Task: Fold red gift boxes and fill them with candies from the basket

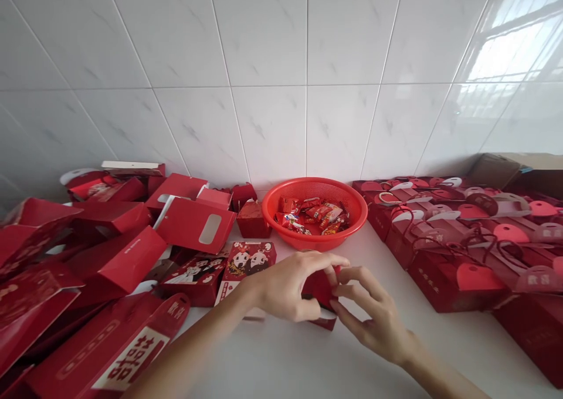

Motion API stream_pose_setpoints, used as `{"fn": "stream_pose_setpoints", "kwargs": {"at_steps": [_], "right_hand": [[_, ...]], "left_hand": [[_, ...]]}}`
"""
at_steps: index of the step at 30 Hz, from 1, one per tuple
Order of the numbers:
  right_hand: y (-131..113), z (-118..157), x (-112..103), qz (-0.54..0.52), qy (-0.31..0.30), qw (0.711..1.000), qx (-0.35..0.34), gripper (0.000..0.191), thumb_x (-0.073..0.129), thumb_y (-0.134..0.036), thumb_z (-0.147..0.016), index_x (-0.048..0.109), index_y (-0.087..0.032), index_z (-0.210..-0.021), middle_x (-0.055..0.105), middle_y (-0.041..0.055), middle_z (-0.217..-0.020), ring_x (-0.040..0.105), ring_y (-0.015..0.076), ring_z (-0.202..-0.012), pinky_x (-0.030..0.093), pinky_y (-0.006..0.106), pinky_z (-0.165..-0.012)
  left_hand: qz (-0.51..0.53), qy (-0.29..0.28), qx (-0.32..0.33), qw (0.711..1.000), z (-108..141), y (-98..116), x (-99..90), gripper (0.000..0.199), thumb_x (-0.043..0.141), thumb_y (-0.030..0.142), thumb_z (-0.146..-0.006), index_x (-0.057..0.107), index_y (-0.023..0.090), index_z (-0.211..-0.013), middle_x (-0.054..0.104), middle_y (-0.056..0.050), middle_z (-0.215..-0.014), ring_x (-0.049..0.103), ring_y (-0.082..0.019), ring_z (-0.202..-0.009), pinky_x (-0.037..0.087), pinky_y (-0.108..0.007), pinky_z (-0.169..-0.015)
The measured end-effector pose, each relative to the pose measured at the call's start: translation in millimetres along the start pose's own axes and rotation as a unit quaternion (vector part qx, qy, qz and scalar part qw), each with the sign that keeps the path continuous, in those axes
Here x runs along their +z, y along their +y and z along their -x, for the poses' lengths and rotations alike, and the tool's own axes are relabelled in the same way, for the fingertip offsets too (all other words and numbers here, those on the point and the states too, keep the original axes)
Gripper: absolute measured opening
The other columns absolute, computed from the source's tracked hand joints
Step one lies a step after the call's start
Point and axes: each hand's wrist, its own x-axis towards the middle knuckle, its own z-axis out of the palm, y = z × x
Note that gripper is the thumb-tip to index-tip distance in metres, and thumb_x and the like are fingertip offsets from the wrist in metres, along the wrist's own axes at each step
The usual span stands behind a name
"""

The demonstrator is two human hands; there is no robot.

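Observation:
Between my two hands a small dark red gift box (320, 288) stands on the white table, partly hidden by my fingers. My left hand (295, 284) wraps over its left side, the index finger reaching across the top and the thumb along the near side. From the right, my right hand (373, 310) pinches at the box's upper right edge with bent fingers. Just behind is a red plastic basket (358, 217) holding several wrapped candies (323, 212). Beside my left wrist lies a red box printed with cartoon faces (251, 259).
Loose, unfilled-looking red boxes (125, 258) pile up on the left. Rows of closed red boxes with cord handles (453, 276) line the right side. A cardboard box (501, 167) sits at the far right, and a tiled wall (272, 129) rises behind the table (272, 361).

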Motion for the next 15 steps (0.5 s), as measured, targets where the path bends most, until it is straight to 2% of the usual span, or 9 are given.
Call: {"fn": "stream_pose_setpoints", "kwargs": {"at_steps": [2,5,10,13,15], "right_hand": [[2,-2,-1,-0.003,-0.013,1.0,-0.006,0.013,0.062,-0.014,-0.09,0.063,-0.022,-0.099,0.063,0.0076,-0.093,0.063,0.0189,-0.085,0.055,0.032,-0.071],[4,-10,-5,-0.017,-0.052,0.998,-0.029,0.01,0.06,-0.014,-0.091,0.064,-0.022,-0.097,0.067,0.0059,-0.087,0.061,0.0185,-0.079,0.053,0.033,-0.07],[0,-38,-8,-0.036,-0.198,0.976,-0.087,0.02,0.052,-0.012,-0.091,0.068,-0.019,-0.099,0.073,0.0079,-0.094,0.064,0.0208,-0.09,0.051,0.038,-0.086],[-2,-55,-5,-0.042,-0.276,0.956,-0.09,0.025,0.05,-0.009,-0.089,0.07,-0.017,-0.101,0.073,0.0091,-0.101,0.064,0.0217,-0.097,0.05,0.037,-0.091],[-2,-65,-4,-0.03,-0.309,0.947,-0.082,0.023,0.051,-0.008,-0.088,0.071,-0.016,-0.096,0.073,0.0091,-0.099,0.064,0.0218,-0.096,0.049,0.036,-0.09]], "left_hand": [[-0.044,-0.01,-0.017,0.999,1,-1,0.3,0.081,0.072,0.018,-0.069,0.046,0.026,-0.146,0.062,-0.008,-0.135,0.059,-0.027,-0.123,0.047,-0.04,-0.103],[-0.09,-0.016,-0.015,0.996,-1,-5,1.3,0.089,0.075,0.02,-0.064,0.045,0.027,-0.147,0.055,-0.009,-0.142,0.054,-0.03,-0.128,0.045,-0.042,-0.107],[-0.107,-0.003,-0.004,0.994,-6,-14,1.1,0.099,0.078,0.025,-0.059,0.04,0.024,-0.15,0.054,-0.01,-0.143,0.051,-0.03,-0.132,0.045,-0.042,-0.108],[-0.111,0.009,-0.014,0.994,-4,-17,-1.1,0.103,0.08,0.027,-0.057,0.038,0.025,-0.152,0.052,-0.009,-0.147,0.048,-0.031,-0.135,0.044,-0.042,-0.11],[-0.115,0.02,-0.021,0.993,-1,-18,-4.1,0.102,0.081,0.028,-0.058,0.04,0.023,-0.151,0.052,-0.009,-0.148,0.048,-0.031,-0.136,0.043,-0.042,-0.11]]}}
